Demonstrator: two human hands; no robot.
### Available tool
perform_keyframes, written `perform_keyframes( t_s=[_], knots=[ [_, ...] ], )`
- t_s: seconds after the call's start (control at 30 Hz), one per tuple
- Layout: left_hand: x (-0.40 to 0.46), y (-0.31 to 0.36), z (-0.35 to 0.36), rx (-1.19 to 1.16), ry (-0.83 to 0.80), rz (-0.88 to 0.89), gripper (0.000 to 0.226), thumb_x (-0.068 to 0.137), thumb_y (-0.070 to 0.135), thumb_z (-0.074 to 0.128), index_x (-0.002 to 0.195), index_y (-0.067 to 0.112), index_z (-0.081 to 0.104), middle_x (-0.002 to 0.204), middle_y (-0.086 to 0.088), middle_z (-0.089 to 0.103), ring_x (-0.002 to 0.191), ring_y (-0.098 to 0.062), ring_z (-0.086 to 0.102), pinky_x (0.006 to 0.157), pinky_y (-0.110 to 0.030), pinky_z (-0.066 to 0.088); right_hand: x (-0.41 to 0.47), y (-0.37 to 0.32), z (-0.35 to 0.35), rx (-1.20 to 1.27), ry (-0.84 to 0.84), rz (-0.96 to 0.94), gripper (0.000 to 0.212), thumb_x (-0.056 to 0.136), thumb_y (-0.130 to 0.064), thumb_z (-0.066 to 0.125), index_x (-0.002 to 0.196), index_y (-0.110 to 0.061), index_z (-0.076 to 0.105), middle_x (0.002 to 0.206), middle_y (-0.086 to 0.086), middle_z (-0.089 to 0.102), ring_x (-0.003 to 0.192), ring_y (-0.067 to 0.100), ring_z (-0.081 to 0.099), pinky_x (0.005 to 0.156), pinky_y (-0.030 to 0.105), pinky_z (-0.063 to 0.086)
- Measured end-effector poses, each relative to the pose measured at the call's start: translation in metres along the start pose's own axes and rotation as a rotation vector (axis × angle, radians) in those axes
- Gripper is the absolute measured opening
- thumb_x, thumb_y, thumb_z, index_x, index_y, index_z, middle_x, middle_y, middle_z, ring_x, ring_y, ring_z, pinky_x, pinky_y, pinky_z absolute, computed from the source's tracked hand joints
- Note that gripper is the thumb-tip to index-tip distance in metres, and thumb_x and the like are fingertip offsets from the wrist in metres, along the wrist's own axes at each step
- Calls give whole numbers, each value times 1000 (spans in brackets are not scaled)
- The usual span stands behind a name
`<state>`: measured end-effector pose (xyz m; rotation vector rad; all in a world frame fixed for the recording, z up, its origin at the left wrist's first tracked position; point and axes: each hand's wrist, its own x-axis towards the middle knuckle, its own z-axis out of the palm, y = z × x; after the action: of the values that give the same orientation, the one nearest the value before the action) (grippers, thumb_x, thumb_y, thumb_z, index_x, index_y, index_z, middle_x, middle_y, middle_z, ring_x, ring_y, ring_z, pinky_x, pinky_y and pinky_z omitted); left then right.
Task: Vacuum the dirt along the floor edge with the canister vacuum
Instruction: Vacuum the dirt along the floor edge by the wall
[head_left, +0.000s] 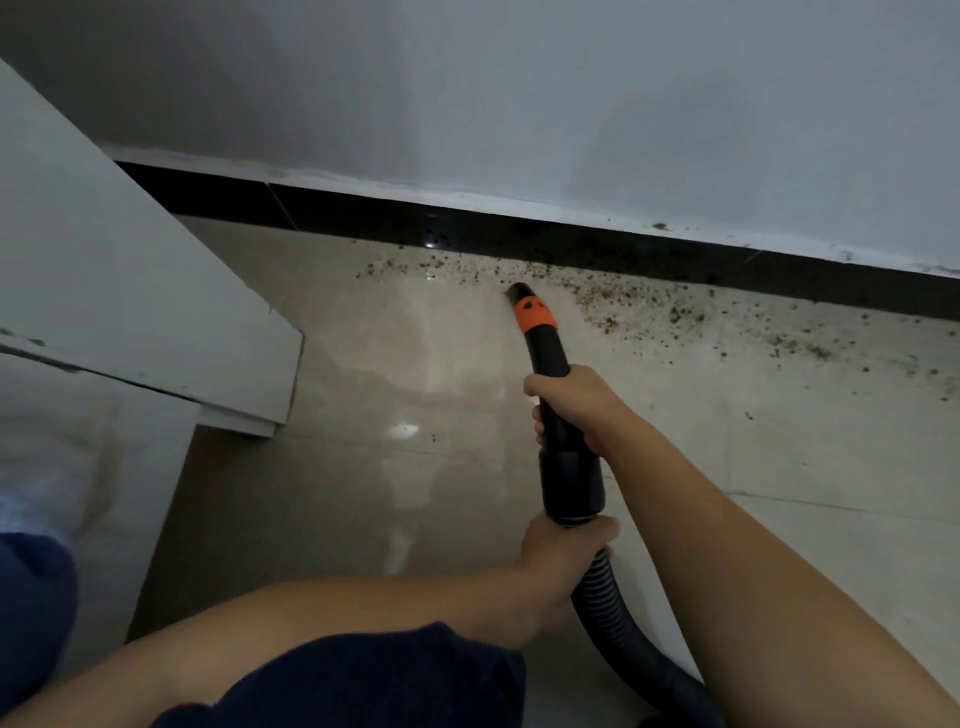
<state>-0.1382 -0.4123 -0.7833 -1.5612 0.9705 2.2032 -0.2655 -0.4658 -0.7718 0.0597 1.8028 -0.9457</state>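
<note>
We are crouching over a glossy beige tiled floor (395, 364) where it is meeting a black polished skirting strip (467, 218) under a pale grey painted wall (519, 93), with a white cabinet corner (130, 291) jutting in at the left. Brown and black crumbs of dirt (613, 306) are lying scattered along the skirting, thickest just right of the nozzle and thinning toward the far right.

We are holding the black vacuum wand with an orange collar (540, 343) in both hands. Our right hand (566, 405) is wrapping its fingers around the upper handle, and our left hand (561, 545) is gripping the ribbed black hose (602, 592) just below the cuff. The round open nozzle tip (517, 292) is sitting at the left part of the dirt band, near the skirting.

To do this pass well, we judge we should be keeping the tip low and close to the tile, sweeping slowly rightward along the skirting, and letting the left hand feed hose slack so the wand is not being tugged off line. Stray specks nearer us will likely need a second pass.

The canister itself is out of view, and the hose is running off the bottom edge. We cannot tell whether the tip is actually touching the floor, nor whether suction is on. The dirt at the far right is being cut off by the frame.
</note>
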Motion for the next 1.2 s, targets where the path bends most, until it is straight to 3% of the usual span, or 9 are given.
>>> perform_keyframes(
  t_s=[0.17, 0.37, 0.5, 0.73, 1.0, 1.2],
  knots=[
    [-5, -3, -7, -90, 43, -22, 11, 80, 9, 67, 90, 9, 62, 77, -7, 62, 74, -24, 61, 67, -31, 48, 0, -1, 20, -52, -77, -1, 15, 86, -8, 60, 92, -6, 47, 58, 10, 51, 45, 22, 49, 47, 29, 46],
    [-6, 4, -11, -46, 58, 14, 6, 81, 8, 65, 83, 10, 59, 72, -6, 59, 68, -21, 57, 65, -29, 46, 5, 2, 13, 57, 64, -16, 16, 86, -8, 61, 95, -4, 48, 57, 10, 51, 43, 22, 49, 46, 30, 46],
    [-4, 10, -11, 14, 28, 14, 10, 82, 10, 65, 89, 8, 59, 74, -6, 58, 69, -20, 56, 66, -29, 47, 6, -1, 5, 97, 112, -8, 16, 86, -8, 61, 96, -4, 49, 60, 11, 52, 44, 22, 50, 44, 28, 47],
    [-1, 27, -11, -69, 60, 17, 6, 82, 9, 65, 83, 8, 59, 75, -6, 59, 70, -20, 56, 69, -31, 47, 11, -25, 16, 4, -6, -10, 14, 87, -7, 61, 93, -5, 48, 61, 10, 51, 46, 21, 50, 46, 29, 48],
    [-4, 22, -4, -109, 30, -39, 9, 81, 10, 67, 87, 9, 61, 75, -4, 59, 68, -16, 57, 57, -23, 45, 7, -24, 13, -66, -107, 11, 14, 87, -7, 60, 95, -6, 48, 61, 11, 51, 46, 21, 50, 47, 28, 48],
    [-2, 26, -8, -108, 87, -66, 8, 80, 9, 65, 86, 9, 59, 76, -4, 57, 70, -17, 55, 58, -24, 44, 12, -25, 25, -92, -127, -11, 13, 87, -7, 60, 95, -6, 49, 61, 10, 52, 46, 20, 50, 47, 28, 48]
  ],
)
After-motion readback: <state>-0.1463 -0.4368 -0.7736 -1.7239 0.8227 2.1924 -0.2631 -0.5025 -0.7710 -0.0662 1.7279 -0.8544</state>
